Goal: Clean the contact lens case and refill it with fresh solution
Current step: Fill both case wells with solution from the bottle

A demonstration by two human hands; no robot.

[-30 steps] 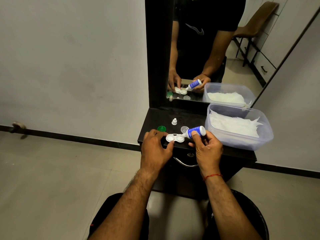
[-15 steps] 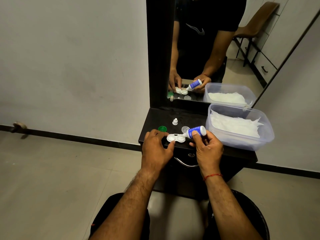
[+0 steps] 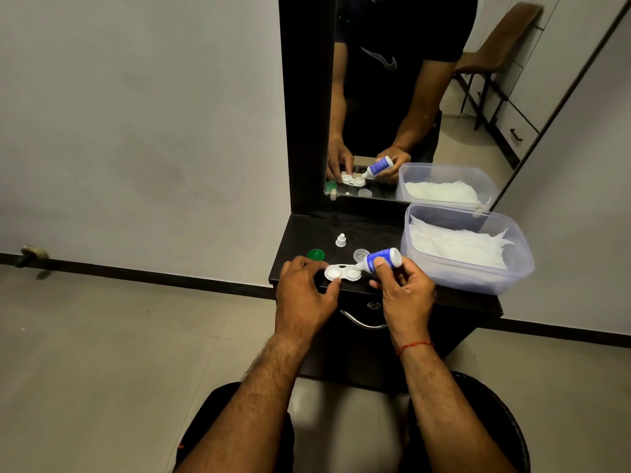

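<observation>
Two hands [image 3: 358,291], one bottle [image 3: 382,259], one case [image 3: 342,272]

Bare forearms, hairy, end in the left hand [image 3: 305,295] and right hand [image 3: 406,295]; a thin red thread bracelet [image 3: 414,346] circles the right wrist. Black shorts [image 3: 239,425] cover the thighs, a small red mark at their left edge.

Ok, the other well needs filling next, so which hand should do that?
Right. The right hand already holds the solution bottle tipped, nozzle at the lens case's right-side well. The left hand is at the case's left end, apparently steadying it, so it should probably stay there.
</observation>
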